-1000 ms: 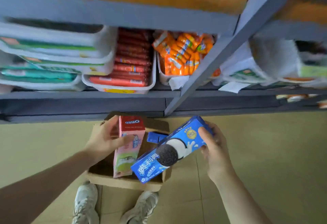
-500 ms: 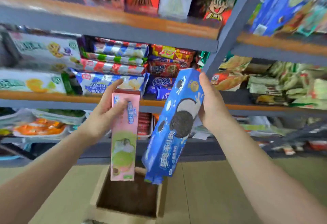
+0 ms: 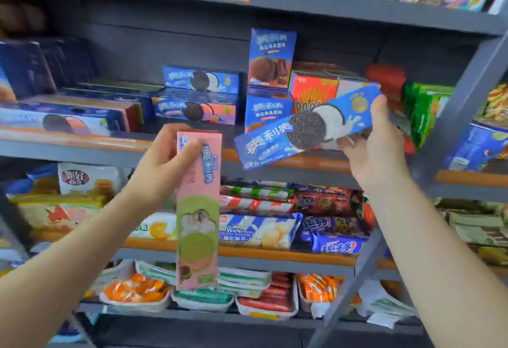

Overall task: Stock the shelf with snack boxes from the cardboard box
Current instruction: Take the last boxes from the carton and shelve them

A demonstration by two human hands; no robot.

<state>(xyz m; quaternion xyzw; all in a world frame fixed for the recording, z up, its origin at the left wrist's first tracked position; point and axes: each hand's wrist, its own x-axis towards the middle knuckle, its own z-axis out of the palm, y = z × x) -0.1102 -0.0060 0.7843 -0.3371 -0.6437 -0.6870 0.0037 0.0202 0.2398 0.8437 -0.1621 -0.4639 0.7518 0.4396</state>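
My left hand (image 3: 165,163) grips the top of a pink cookie box (image 3: 198,226) that hangs upright in front of the shelves. My right hand (image 3: 376,149) holds a blue cookie box (image 3: 297,127) by its right end, tilted nearly level, in front of the cookie shelf (image 3: 110,144). On that shelf lie stacked blue cookie boxes (image 3: 198,94) and two upright blue boxes (image 3: 270,72). The cardboard box is out of view.
A red stick-snack box (image 3: 313,89) and green packs (image 3: 423,111) stand behind the blue box. A grey upright post (image 3: 467,94) rises at the right. Wafer packs (image 3: 258,229) fill the shelf below, and white trays (image 3: 137,290) sit lower still.
Both hands have risen with their boxes from the cardboard box on the floor to the cookie shelf. The blue box has turned from steeply tilted to nearly level. The view has tilted up.
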